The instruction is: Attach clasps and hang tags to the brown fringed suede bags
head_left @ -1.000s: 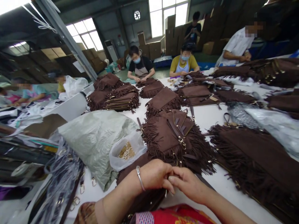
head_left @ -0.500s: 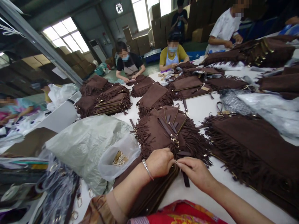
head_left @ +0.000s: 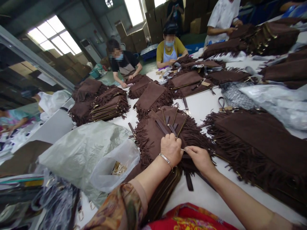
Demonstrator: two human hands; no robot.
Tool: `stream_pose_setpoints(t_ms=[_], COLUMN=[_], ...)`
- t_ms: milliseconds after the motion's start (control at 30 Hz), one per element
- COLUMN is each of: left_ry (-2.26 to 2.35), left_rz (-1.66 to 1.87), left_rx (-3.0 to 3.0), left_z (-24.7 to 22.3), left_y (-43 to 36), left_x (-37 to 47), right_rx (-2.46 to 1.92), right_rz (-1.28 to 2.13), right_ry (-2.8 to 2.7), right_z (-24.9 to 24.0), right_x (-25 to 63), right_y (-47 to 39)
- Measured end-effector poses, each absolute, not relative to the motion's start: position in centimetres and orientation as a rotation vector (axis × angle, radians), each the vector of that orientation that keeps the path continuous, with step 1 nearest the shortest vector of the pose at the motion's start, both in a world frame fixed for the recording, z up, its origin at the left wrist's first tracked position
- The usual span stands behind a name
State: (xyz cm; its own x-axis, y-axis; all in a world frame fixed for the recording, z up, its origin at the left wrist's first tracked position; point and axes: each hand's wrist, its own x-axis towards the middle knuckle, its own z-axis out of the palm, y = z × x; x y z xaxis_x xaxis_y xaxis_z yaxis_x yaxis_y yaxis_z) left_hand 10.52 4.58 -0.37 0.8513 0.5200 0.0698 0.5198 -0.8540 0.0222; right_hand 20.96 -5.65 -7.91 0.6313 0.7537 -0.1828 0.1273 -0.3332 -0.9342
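My left hand [head_left: 171, 149], a bracelet at its wrist, is closed over the near part of the brown fringed bags [head_left: 153, 137]. What its fingers grip is hidden. Just to the right, my right hand [head_left: 200, 159] pinches a thin pale string [head_left: 183, 149] that runs to my left hand. Dark straps [head_left: 163, 127] lie fanned on the bags beyond my left hand. A loose dark strap [head_left: 189, 181] hangs below my hands, beside a stack of brown bags [head_left: 165, 191] under my left forearm.
An open plastic bag [head_left: 103, 179] with tags and strings lies left, on a larger grey-green bag [head_left: 79, 153]. Bag piles [head_left: 110, 103] stand farther back. A large fringed bag [head_left: 261, 140] lies right. Several people work across the white table [head_left: 203, 110].
My left hand has moved forward over the straps and their clasps. Both hands are slightly farther apart, with the string stretched between them. The view has shifted a little.
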Motion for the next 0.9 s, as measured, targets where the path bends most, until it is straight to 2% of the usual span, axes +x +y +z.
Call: stream_pose_setpoints(t_ms=[267,600,900], left_ry=[0.803,0.679,0.752], left_rz=[0.029,0.364,0.243], left_rx=[3.087,2.880,2.914], left_z=[-0.3,-1.1,0.0], left_y=[5.1,6.6,5.8], left_x=[9.3,6.1,6.4], right_rx=[-1.708,-1.222,-1.192], right_rz=[0.831,1.137,1.144], right_ry=[-0.631,-0.146,-0.214], right_z=[-7.9,-6.6,-6.7], right_x=[19.9,16.5,17.2], right_y=[-5.0,-4.0,-4.8])
